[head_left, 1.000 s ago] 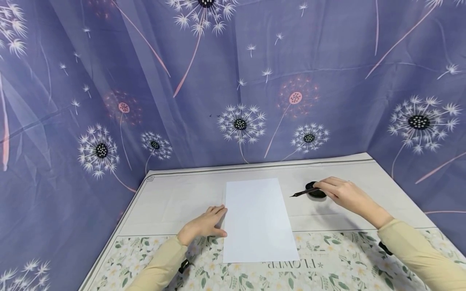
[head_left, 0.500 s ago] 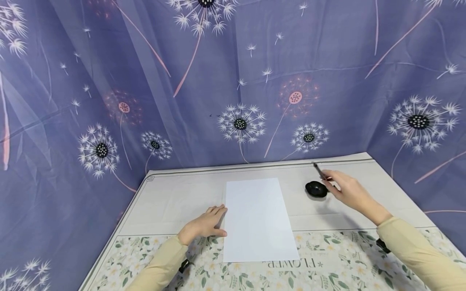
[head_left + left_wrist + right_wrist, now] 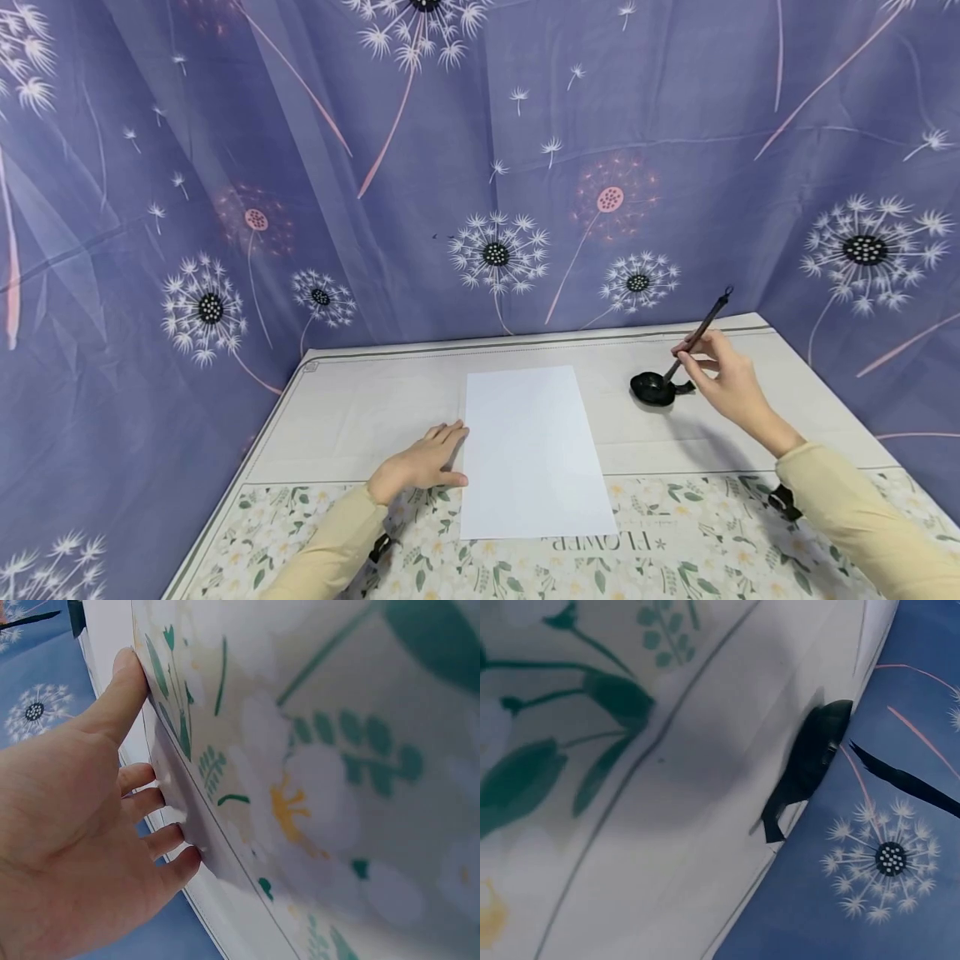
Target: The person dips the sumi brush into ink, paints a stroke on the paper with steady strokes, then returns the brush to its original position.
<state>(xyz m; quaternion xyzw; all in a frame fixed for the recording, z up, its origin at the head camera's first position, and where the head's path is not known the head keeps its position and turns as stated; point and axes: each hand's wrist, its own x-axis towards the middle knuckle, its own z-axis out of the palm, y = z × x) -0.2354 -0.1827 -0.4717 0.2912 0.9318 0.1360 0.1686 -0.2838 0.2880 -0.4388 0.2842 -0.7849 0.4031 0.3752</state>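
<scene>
My right hand (image 3: 731, 387) pinches a dark writing brush (image 3: 703, 329) between thumb and fingers. The brush leans, handle up to the right, its tip over a small black ink dish (image 3: 651, 390) with a short side handle. In the right wrist view a gap shows between the brush tip (image 3: 900, 778) and the dish (image 3: 814, 746); the hand itself is outside that view. My left hand (image 3: 420, 462) rests with fingers extended at the left edge of a blank white sheet of paper (image 3: 532, 450). The left wrist view shows that hand's palm side (image 3: 90, 817) against the tabletop.
A cloth (image 3: 360, 408), white at the back and flower-printed in front, covers the table. Purple dandelion-patterned curtains (image 3: 390, 250) hang behind and on both sides. Black straps (image 3: 783, 502) show under the sleeves.
My right hand has shifted to the right, uncovering the dish. The brush has swung from pointing left to standing tip down over the dish. My left hand and the paper stay put.
</scene>
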